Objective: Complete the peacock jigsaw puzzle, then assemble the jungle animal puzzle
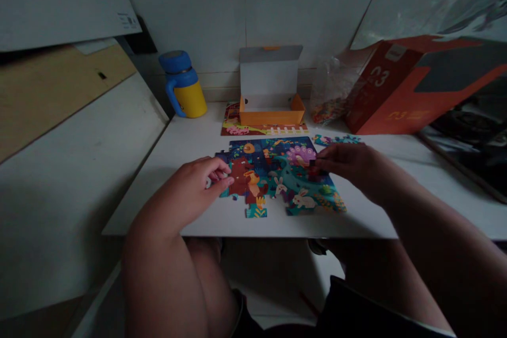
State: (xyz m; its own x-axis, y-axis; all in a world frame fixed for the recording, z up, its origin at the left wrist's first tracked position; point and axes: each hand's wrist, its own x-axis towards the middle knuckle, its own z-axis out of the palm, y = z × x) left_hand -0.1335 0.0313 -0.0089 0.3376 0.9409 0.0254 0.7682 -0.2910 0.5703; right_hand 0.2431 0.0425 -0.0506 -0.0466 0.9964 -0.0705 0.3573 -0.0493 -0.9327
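Observation:
A colourful jigsaw puzzle [277, 174] with rabbits and a peacock lies partly assembled on the white table [190, 142]. My left hand [198, 185] rests at the puzzle's left edge, fingers curled against the pieces there. My right hand [348, 163] lies over the puzzle's right side, its fingertips pinching a small dark piece near the peacock. A few loose joined pieces [336, 140] lie just beyond my right hand.
An open orange and white box [271, 100] stands behind the puzzle on a printed sheet [237, 128]. A blue and yellow mug [184, 87] is back left, a clear bag of pieces [330, 97] and a large orange carton [415, 84] back right. A wall closes the back.

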